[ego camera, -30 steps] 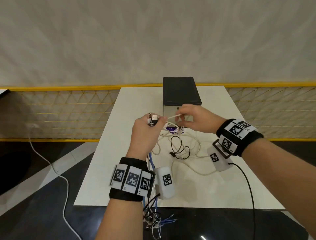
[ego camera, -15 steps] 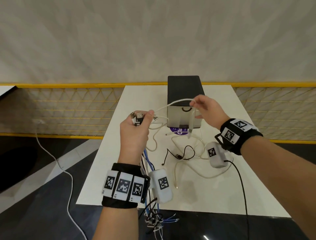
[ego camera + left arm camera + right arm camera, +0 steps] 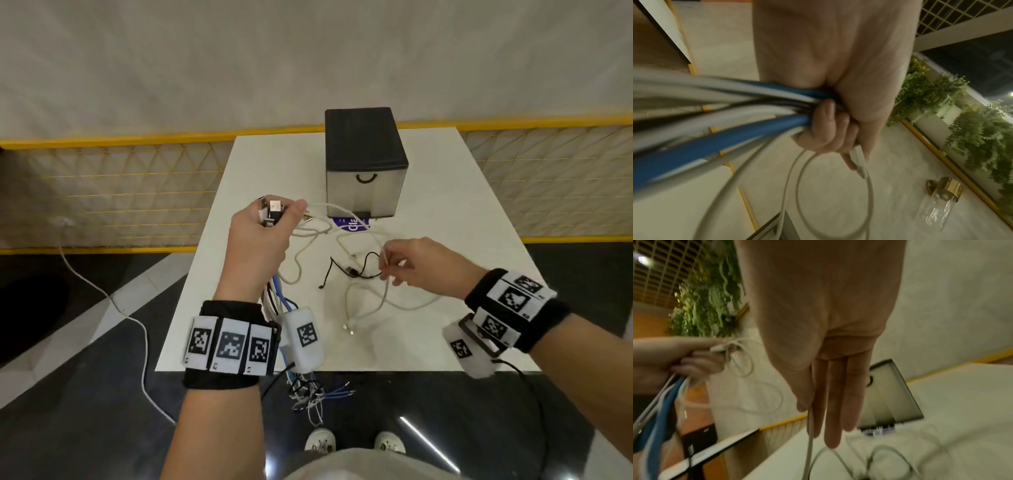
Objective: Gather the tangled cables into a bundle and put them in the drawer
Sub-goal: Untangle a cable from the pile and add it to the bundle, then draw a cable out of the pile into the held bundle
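My left hand is raised over the white table's left side. Its fist grips a bundle of blue, white and grey cables, with plugs sticking out of the top. My right hand hovers over the middle of the table and pinches a white cable between thumb and forefinger. More white cable loops and a thin black cable lie on the table below it. The small drawer unit, black on top, stands behind them with its drawer closed.
A purple sticker lies at the foot of the drawer unit. The bundle's loose ends hang past the table's near edge. A yellow mesh railing runs behind the table. A white cord trails on the dark floor to the left.
My right hand has come down from in front of the drawer unit to just above the cables on the table. My left hand still grips the bundle in nearly the same spot.
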`<control>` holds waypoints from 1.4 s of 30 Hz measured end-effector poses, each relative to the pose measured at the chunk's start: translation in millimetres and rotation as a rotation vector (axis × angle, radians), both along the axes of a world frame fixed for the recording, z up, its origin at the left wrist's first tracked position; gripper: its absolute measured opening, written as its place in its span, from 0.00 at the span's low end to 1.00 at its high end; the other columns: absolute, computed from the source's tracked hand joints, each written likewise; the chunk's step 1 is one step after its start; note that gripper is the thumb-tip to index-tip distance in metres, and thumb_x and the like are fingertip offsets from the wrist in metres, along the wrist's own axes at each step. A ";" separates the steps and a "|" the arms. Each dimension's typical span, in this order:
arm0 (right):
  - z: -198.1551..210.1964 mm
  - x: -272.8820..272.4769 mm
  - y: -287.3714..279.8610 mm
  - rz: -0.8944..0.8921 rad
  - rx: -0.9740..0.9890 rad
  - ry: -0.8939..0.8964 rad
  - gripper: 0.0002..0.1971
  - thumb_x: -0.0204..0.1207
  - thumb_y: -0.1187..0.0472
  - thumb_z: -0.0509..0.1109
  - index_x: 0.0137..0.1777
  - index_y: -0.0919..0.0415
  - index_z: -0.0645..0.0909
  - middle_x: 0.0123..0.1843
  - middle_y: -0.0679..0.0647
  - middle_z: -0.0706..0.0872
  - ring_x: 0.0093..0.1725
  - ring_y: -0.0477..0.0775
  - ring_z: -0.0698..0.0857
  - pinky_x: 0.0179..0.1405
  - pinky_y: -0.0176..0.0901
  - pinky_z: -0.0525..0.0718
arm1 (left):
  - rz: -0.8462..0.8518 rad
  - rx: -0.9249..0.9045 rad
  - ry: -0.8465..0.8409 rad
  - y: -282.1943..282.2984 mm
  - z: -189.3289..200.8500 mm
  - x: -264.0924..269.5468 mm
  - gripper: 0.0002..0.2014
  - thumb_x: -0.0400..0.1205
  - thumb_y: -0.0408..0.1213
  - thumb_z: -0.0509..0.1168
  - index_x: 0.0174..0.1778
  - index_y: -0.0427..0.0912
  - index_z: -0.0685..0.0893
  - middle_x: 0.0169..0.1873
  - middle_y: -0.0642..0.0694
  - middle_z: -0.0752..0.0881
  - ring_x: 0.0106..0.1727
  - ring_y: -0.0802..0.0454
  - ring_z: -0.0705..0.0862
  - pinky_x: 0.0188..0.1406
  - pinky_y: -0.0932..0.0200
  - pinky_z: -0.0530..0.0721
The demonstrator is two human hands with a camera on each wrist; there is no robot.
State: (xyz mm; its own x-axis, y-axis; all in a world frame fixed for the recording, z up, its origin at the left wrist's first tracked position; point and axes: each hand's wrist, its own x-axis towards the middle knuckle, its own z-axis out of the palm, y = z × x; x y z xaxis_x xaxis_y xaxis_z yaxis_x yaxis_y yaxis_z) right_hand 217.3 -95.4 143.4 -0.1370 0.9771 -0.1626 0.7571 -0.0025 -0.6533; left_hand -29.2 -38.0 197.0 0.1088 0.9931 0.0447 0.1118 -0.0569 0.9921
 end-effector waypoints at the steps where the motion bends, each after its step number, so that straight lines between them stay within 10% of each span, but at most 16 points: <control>1: -12.0 -5.2 -9.5 0.038 -0.064 -0.028 0.02 0.78 0.65 0.68 0.46 0.59 0.82 0.43 0.46 0.91 0.36 0.43 0.89 0.38 0.33 0.85 | -0.043 -0.011 0.032 -3.8 -1.8 -0.7 0.08 0.82 0.42 0.72 0.44 0.40 0.87 0.20 0.56 0.73 0.22 0.57 0.68 0.19 0.64 0.66; 5: -56.8 -28.8 -40.9 0.157 -0.246 -0.123 0.03 0.77 0.60 0.69 0.46 0.55 0.84 0.45 0.47 0.90 0.40 0.46 0.90 0.44 0.43 0.85 | -0.296 -0.017 0.266 -23.2 -9.5 -2.4 0.06 0.81 0.42 0.73 0.42 0.45 0.88 0.18 0.61 0.78 0.21 0.61 0.70 0.21 0.68 0.68; 10: -91.2 -45.3 -68.2 0.349 -0.511 -0.455 0.21 0.73 0.51 0.73 0.65 0.56 0.81 0.60 0.53 0.86 0.60 0.56 0.83 0.60 0.48 0.80 | -0.500 -0.050 0.349 -44.6 -10.0 -7.9 0.14 0.81 0.41 0.72 0.63 0.52 0.87 0.20 0.65 0.80 0.21 0.69 0.76 0.23 0.77 0.69; 14: -84.2 -30.6 -60.2 0.376 -0.649 -0.547 0.15 0.68 0.54 0.76 0.50 0.63 0.86 0.44 0.57 0.90 0.43 0.57 0.87 0.53 0.51 0.88 | -0.464 0.007 0.284 -50.9 -1.5 -18.6 0.15 0.81 0.41 0.72 0.64 0.53 0.87 0.25 0.56 0.85 0.21 0.65 0.73 0.22 0.75 0.69; 17: -50.7 -22.2 -43.3 0.261 -0.488 -0.585 0.18 0.71 0.56 0.74 0.61 0.58 0.83 0.47 0.51 0.89 0.48 0.52 0.86 0.49 0.45 0.82 | -0.424 0.015 0.182 -54.1 2.2 -22.4 0.12 0.79 0.41 0.74 0.58 0.50 0.89 0.20 0.59 0.74 0.21 0.61 0.67 0.21 0.70 0.67; 23: 37.5 -64.3 -26.7 0.279 -0.098 0.070 0.39 0.67 0.46 0.79 0.78 0.49 0.67 0.73 0.38 0.75 0.71 0.33 0.73 0.72 0.29 0.68 | -0.375 0.133 0.101 -61.8 7.1 -10.2 0.14 0.79 0.32 0.75 0.58 0.47 0.88 0.26 0.66 0.80 0.26 0.66 0.76 0.29 0.74 0.72; 28: 27.3 -121.3 -34.3 0.378 -0.095 0.370 0.03 0.84 0.60 0.63 0.55 0.55 0.75 0.49 0.37 0.80 0.48 0.25 0.80 0.53 0.24 0.76 | -0.211 0.222 -0.026 -65.6 10.8 9.2 0.08 0.81 0.31 0.72 0.55 0.41 0.86 0.31 0.65 0.81 0.31 0.66 0.78 0.35 0.72 0.75; 33: -37.7 -139.7 -38.7 0.273 -0.163 0.492 0.04 0.87 0.60 0.52 0.50 0.57 0.66 0.42 0.55 0.74 0.39 0.38 0.76 0.56 0.47 0.79 | -0.022 0.215 -0.285 -61.1 16.4 0.3 0.07 0.84 0.33 0.69 0.51 0.49 0.81 0.31 0.52 0.77 0.24 0.57 0.70 0.20 0.63 0.69; 37: -86.1 -114.2 -36.1 0.296 -0.285 0.117 0.18 0.85 0.52 0.56 0.71 0.58 0.64 0.65 0.62 0.79 0.60 0.62 0.81 0.68 0.61 0.76 | 0.082 0.222 -0.416 -56.0 19.6 -9.4 0.08 0.85 0.34 0.67 0.51 0.52 0.77 0.30 0.48 0.77 0.24 0.55 0.69 0.20 0.63 0.68; 42: -91.5 -56.8 -25.0 0.465 -0.351 -0.240 0.26 0.79 0.64 0.68 0.76 0.58 0.67 0.72 0.52 0.72 0.69 0.51 0.74 0.69 0.39 0.71 | 0.142 0.186 -0.420 -45.8 12.6 -22.9 0.08 0.86 0.33 0.65 0.51 0.52 0.76 0.32 0.47 0.82 0.21 0.56 0.67 0.19 0.63 0.65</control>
